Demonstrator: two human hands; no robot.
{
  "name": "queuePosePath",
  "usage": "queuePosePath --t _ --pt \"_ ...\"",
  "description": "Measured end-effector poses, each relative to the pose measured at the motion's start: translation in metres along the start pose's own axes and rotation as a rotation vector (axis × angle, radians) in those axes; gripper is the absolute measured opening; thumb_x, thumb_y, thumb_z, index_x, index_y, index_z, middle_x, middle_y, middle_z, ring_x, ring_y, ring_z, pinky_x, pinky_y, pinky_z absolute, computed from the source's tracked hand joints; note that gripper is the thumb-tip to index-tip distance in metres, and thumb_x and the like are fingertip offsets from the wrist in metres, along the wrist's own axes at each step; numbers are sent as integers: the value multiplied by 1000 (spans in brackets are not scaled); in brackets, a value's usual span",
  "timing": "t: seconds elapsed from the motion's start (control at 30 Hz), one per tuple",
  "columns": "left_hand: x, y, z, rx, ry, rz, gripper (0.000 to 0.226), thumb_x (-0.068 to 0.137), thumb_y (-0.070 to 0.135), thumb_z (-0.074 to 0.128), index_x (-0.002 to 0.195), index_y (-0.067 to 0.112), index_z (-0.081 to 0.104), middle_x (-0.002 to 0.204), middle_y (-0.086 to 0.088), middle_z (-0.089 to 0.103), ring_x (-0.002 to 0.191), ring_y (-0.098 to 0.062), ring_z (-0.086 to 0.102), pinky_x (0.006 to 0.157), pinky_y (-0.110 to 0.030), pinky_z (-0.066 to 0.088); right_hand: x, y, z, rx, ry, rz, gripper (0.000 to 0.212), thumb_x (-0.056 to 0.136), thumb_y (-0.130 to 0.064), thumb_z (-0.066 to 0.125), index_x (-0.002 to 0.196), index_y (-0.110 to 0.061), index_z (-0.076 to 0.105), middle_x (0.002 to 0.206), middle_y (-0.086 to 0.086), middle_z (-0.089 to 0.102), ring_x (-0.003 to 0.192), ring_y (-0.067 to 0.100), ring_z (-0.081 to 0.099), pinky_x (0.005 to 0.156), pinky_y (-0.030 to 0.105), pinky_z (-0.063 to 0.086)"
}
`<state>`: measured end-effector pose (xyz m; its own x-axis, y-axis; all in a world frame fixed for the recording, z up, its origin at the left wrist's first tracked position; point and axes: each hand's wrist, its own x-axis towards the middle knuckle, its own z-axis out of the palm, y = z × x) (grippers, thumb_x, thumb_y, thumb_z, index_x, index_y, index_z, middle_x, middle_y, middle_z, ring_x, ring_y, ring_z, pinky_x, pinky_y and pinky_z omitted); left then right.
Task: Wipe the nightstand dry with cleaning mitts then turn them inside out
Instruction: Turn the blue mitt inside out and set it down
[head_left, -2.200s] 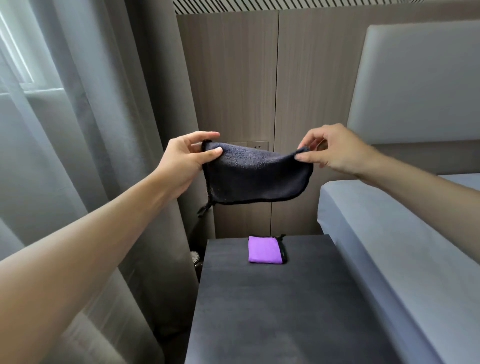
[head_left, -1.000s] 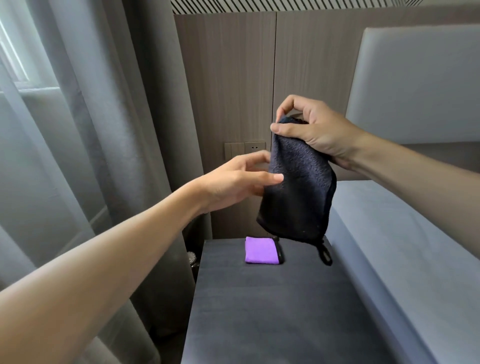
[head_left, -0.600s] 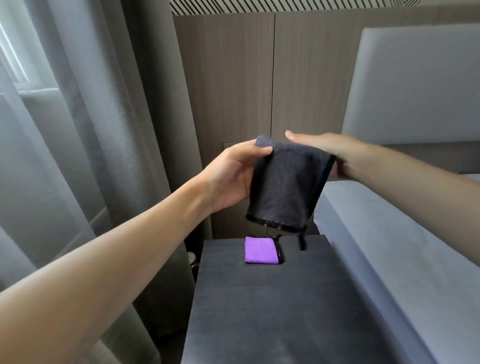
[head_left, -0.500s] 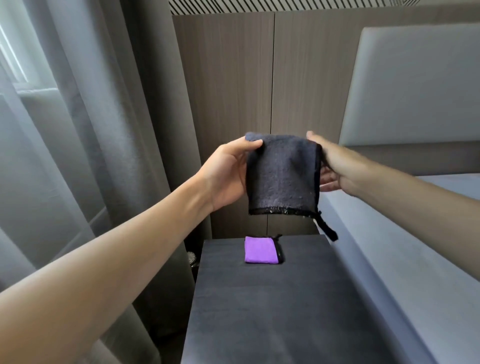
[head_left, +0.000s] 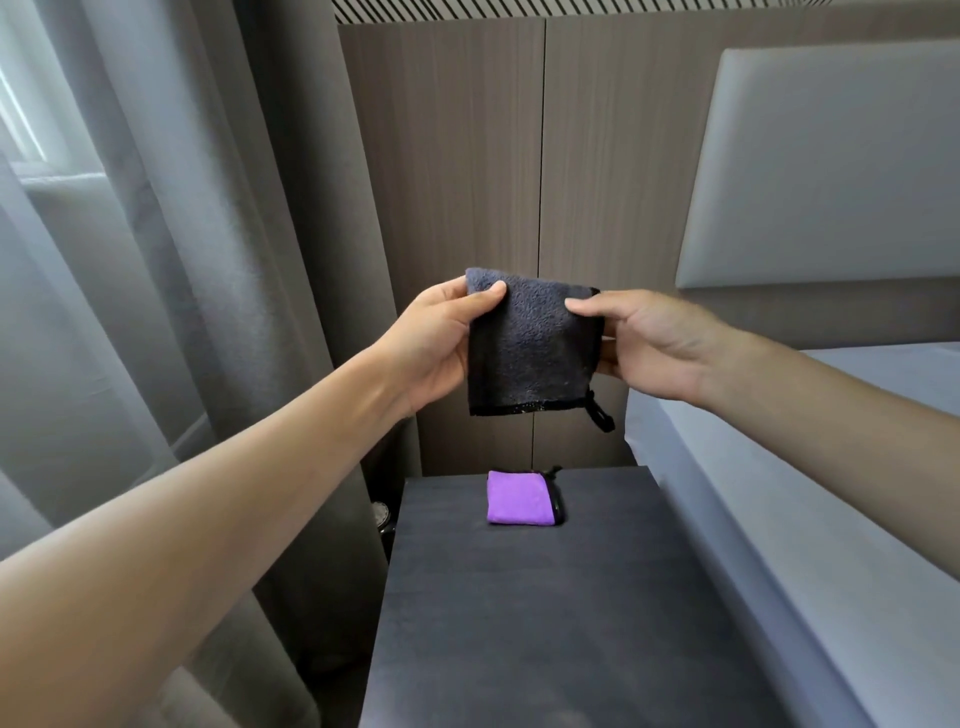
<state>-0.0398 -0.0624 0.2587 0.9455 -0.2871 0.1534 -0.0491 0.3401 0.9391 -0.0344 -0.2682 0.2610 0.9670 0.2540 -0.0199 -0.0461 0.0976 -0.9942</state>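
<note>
A dark grey cleaning mitt (head_left: 530, 345) hangs in the air above the back of the dark nightstand (head_left: 561, 613), with its black-trimmed edge down and a black loop at its lower right corner. My left hand (head_left: 441, 343) pinches its upper left corner, thumb on the front. My right hand (head_left: 644, 340) holds its right edge, thumb on the front and fingers behind. A purple mitt (head_left: 521, 498) with black trim lies flat near the nightstand's back edge.
Grey curtains (head_left: 208, 260) hang close on the left of the nightstand. A bed with a grey sheet (head_left: 810, 519) and a padded headboard (head_left: 831, 166) borders it on the right. Wood wall panels (head_left: 467, 208) stand behind.
The grey mitt was stretched wide between both hands, then hung from my right hand alone. It has since been turned trim-down, and both hands hold it again, slightly lower.
</note>
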Motion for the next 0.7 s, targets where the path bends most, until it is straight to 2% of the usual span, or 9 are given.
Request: queuePosePath --t 0.13,0.2,0.3,0.4,0.43,0.5,0.6,0.7 --pt "-2 5 -7 226 44 -92 30 89 0 68 118 -4 66 112 -15 74 99 -25 73 80 -32 61 1 -1 -5 -147 127 -119 12 91 -10 69 101 -4 72 90 6 74 80 16 69 76 30 55" --pt "-5 3 -9 342 128 -108 28 82 1 76 109 -3 69 107 -15 75 98 -25 74 77 -32 61 1 3 -8 -328 203 -203 15 88 -14 75 96 -1 75 86 9 75 75 17 68 75 33 56" --pt "-6 -3 -12 527 302 -2 35 72 8 87 95 3 62 93 -13 73 90 -26 75 69 -33 62 1 10 -7 -501 278 -319 24 83 -24 82 84 -1 74 74 5 67 68 16 56 66 35 45" --pt "-8 -6 -16 612 320 118 50 73 10 86 114 10 57 91 -11 73 82 -21 75 64 -29 60 3 13 -4 -488 299 -402 28 83 -29 81 75 -5 67 65 -6 58 62 7 50 61 22 41" --pt "-8 -6 -17 647 284 154 45 76 11 84 115 11 61 90 -11 74 81 -19 75 65 -29 60 4 13 -3 -455 297 -409 28 84 -30 80 75 -7 66 66 -7 58 61 4 50 59 17 41" --pt "-7 -6 -20 668 238 210 24 81 11 80 104 7 73 85 -9 75 79 -18 74 67 -27 60 7 14 -3 -364 269 -399 28 86 -31 78 72 -13 61 65 -9 58 61 3 51 61 12 41" --pt "-1 -4 -27 722 226 270 12 86 17 77 91 7 76 72 -1 73 69 -11 69 65 -27 58 12 19 -2 -283 215 -390 43 78 -46 81 63 -22 49 67 2 45 71 14 44 74 26 37" --pt "2 -3 -28 932 226 366 16 90 28 72 86 12 76 59 11 57 53 1 50 58 -15 43 17 25 0 -256 234 -384 45 75 -52 77 64 -22 45 70 2 38 72 19 36 72 34 33"
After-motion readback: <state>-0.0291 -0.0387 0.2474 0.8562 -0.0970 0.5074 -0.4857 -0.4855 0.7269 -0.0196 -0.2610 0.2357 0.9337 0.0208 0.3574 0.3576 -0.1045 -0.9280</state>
